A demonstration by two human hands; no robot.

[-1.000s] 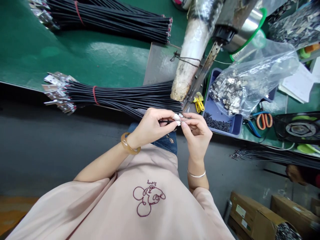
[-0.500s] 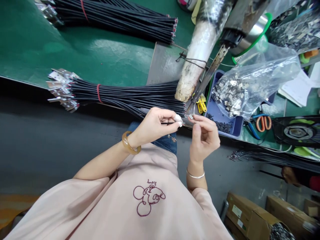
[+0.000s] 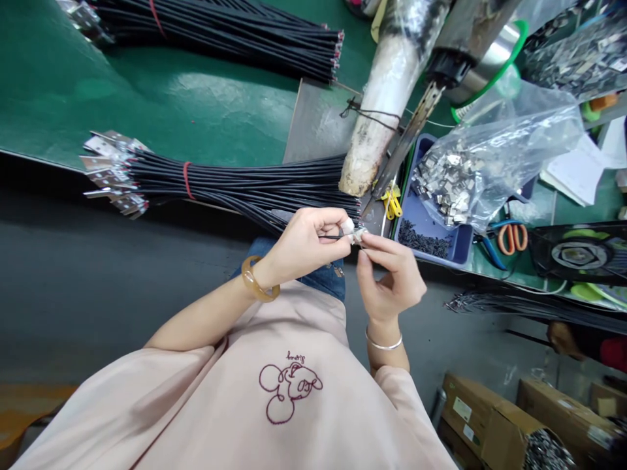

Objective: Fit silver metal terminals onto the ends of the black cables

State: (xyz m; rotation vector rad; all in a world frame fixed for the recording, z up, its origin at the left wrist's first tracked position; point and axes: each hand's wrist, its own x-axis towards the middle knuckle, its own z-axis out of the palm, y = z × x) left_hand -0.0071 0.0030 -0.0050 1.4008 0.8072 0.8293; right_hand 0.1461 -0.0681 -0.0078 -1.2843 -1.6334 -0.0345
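Note:
My left hand (image 3: 313, 236), with white wrapping on a fingertip, pinches a black cable (image 3: 331, 237) close to its end. Facing it, the fingers of my right hand (image 3: 394, 271) hold a small silvery metal piece (image 3: 360, 234) right at that cable end. Whether the two are joined is too small to see. Just beyond my hands lies a bundle of black cables (image 3: 245, 179), tied with a red band (image 3: 188, 181) and carrying flat metal connectors (image 3: 115, 166) at its left end.
A white-wrapped tube (image 3: 375, 124) and a soldering iron (image 3: 411, 134) reach down over the bench. Rightward are yellow snips (image 3: 392, 202), a blue tray (image 3: 460, 251) with a bag of metal pieces (image 3: 450, 189), and pliers (image 3: 512, 238). Another cable bundle (image 3: 220, 39) lies behind. A person's hand (image 3: 563, 339) shows far right.
My right hand has moved left, bringing the small metal piece from a short gap away to the cable end. My left hand stays nearly in place. The whole view has shifted slightly.

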